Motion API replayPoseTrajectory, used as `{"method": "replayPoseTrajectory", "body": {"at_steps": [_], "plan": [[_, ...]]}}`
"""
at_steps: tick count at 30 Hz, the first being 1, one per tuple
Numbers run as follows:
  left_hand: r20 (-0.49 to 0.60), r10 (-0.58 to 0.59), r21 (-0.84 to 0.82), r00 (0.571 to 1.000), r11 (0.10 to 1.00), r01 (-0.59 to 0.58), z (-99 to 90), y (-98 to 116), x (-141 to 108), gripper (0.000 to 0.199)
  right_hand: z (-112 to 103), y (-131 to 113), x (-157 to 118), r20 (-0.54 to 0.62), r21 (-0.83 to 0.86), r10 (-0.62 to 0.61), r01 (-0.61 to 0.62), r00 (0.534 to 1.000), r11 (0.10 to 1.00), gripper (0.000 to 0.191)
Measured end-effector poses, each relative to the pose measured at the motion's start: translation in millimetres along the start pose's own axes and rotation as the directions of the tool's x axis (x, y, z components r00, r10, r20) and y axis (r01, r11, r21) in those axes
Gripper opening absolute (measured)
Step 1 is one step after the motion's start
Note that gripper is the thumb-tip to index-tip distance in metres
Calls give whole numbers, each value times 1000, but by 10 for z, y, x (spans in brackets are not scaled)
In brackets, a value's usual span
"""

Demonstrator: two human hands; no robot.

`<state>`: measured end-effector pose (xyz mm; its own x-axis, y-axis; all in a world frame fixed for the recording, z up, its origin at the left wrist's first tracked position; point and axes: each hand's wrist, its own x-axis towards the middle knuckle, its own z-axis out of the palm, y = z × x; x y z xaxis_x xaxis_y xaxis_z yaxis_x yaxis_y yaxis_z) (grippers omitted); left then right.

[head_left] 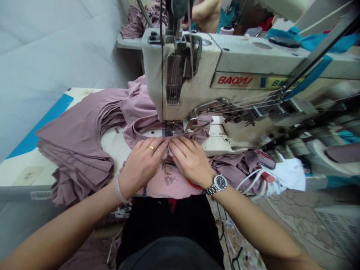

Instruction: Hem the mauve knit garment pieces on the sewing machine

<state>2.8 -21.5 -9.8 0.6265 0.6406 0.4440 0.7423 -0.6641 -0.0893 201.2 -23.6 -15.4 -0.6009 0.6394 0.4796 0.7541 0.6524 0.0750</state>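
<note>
Mauve fabric (140, 129) lies bunched under the needle area of a white sewing machine (185, 93). Just in front of the presser foot (170, 129), my left hand (146, 157) and my right hand (191, 159) meet at their fingertips. Both press and pinch the fabric edge between them, fingers close together. A ring is on my left hand, and a metal watch (220, 183) circles my right wrist. Pink cloth (165, 185) shows below the hands at the table's front edge. The fingertips partly hide the fabric edge.
A stack of mauve fabric pieces (75, 131) covers the table's left side, near a blue strip (53, 120). More mauve fabric (239, 167) and white cloth (289, 174) lie at the right. Behind the machine, a person's arm (206, 15) shows beside another fabric pile.
</note>
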Motion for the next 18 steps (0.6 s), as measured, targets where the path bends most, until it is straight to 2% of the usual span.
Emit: {"method": "replayPoseTrajectory", "body": {"at_steps": [11,15,18], "plan": [[41,-24,23,999,999,23,13,-4,50,43,2,22,69,40,78,83,-86,996,993,40],[26,2,15,1000,1000,-3,13,-30,68,40,13,31,81,36,87,113,-116,993,989,40],[-22,57,-26,998,998,-58,4,-79,42,34,21,38,58,-12,134,99,-96,995,986,35]]}}
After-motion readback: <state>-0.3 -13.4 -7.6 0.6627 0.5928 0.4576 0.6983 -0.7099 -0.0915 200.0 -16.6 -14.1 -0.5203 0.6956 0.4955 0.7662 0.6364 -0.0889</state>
